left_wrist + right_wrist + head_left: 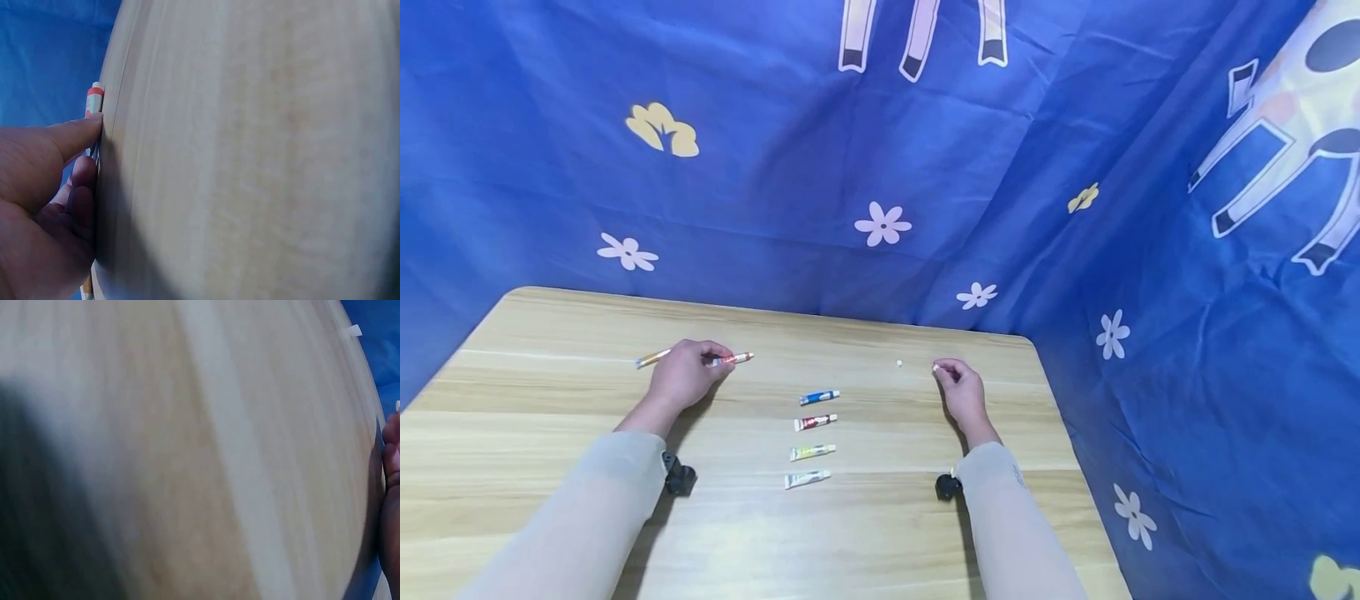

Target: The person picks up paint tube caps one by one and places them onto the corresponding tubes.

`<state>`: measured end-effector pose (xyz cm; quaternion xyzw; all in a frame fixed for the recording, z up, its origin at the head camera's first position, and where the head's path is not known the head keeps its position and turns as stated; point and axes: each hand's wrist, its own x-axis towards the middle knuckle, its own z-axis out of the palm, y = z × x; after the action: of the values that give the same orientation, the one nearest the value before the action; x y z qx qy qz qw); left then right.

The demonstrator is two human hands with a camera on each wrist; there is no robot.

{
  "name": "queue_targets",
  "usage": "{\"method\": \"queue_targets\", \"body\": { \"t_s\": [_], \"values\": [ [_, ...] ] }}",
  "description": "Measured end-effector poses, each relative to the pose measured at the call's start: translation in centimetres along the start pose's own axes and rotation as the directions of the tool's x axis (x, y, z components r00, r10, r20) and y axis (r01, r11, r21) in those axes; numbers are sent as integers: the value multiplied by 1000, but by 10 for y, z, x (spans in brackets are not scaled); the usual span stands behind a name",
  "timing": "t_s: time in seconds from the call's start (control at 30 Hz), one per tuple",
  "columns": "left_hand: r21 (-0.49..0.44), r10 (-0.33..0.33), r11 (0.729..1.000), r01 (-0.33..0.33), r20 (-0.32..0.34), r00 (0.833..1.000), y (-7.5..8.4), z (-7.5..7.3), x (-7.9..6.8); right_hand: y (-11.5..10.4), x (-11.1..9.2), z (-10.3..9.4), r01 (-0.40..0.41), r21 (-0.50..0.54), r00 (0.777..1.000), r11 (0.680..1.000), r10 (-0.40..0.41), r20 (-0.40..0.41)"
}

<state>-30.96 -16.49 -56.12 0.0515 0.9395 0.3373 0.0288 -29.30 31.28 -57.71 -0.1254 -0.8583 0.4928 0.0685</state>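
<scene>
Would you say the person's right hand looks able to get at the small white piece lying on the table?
Probably yes: nothing visible stands between the right hand and the small white piece, though the fingers already pinch another white bit.

Head view: bright, fairly even light leaves a pale glare on the near middle of the wooden table (865,533), with soft shadows along the inner sides of both sleeves (568,521) and print on the small tubes (816,422) too fine to read. Left-wrist view: dimmer and soft, the grain blurred, the table's edge bowed by lens distortion and a broad shadow beside the left hand (34,187). Right-wrist view: dim, the grain smeared, a dark, unfocused shape (31,519) filling the lower left corner.
</scene>
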Motion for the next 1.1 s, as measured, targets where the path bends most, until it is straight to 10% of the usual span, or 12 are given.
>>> {"method": "queue_targets", "body": {
  "t_s": [0.2,0.5,1.1],
  "values": [
    [-11,1,1000,-1,-2,1000,2,6,2,4,-3,-8,-68,243,996,968,82,-46],
    [-39,5,999,-7,-43,999,4,1,-3,6,-6,-14,-79,569,994,819,110,-21],
    [-111,-13,994,2,-97,995,16,-11,-31,-2,-24,-12,-73,681,996,729,90,10]
  ]
}}
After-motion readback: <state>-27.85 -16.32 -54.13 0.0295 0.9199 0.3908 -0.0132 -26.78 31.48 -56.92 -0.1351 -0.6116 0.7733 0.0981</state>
